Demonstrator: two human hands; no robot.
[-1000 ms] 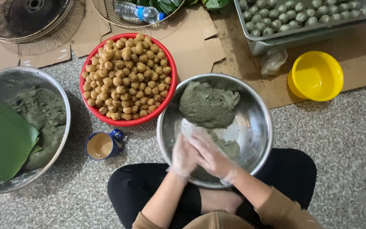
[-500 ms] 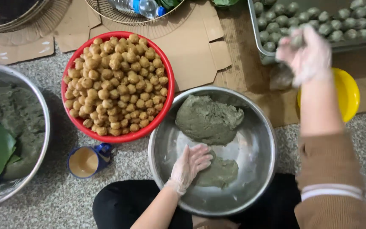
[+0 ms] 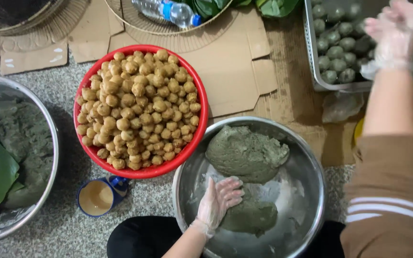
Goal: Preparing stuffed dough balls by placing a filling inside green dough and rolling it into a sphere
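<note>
Speckled floor (image 3: 48, 234), flattened cardboard (image 3: 235, 71), bowls

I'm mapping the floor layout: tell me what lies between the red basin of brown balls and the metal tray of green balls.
In the head view, flattened brown cardboard covers the floor between the red basin and the metal tray; nothing else sits there.

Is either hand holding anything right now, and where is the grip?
The left hand lies palm-down on the small dough lump, pressing rather than gripping. The right hand is over the tray; any hold cannot be told.
</note>
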